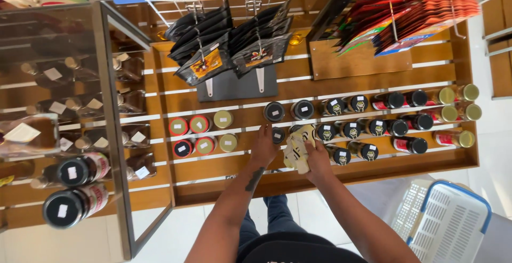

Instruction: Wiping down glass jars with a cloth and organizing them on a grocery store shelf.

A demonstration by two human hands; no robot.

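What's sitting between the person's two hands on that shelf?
In the head view, a small black-lidded jar stands between the left hand and the right hand, which holds a pale cloth beside it.

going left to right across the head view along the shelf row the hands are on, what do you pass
red-rimmed lids → gold-lidded jar → left hand on a black-lidded jar → pale cloth → right hand → black-lidded jars → red-labelled bottle → gold-capped bottle
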